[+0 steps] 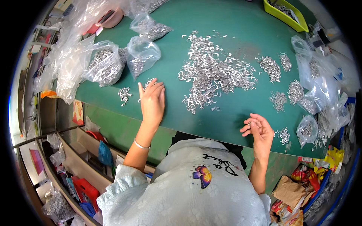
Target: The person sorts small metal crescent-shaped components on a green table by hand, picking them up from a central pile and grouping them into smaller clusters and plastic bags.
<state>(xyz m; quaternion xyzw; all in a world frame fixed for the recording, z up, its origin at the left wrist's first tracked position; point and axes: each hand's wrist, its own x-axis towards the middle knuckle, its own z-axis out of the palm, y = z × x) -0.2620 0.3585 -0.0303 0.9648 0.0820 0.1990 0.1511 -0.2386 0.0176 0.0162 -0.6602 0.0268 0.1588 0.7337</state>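
Hands at a green sorting table, metal rings ahead of both.

My left hand (152, 101) lies flat, fingers spread narrowly, on a small cluster of rings (148, 83) near the table's (226, 124) front edge. My right hand (258, 130) hangs at that edge, fingers curled around what looks like one ring; I cannot tell for certain. Between and beyond them spreads the main heap of rings (213, 73), roughly level between both hands, its length running away from me.
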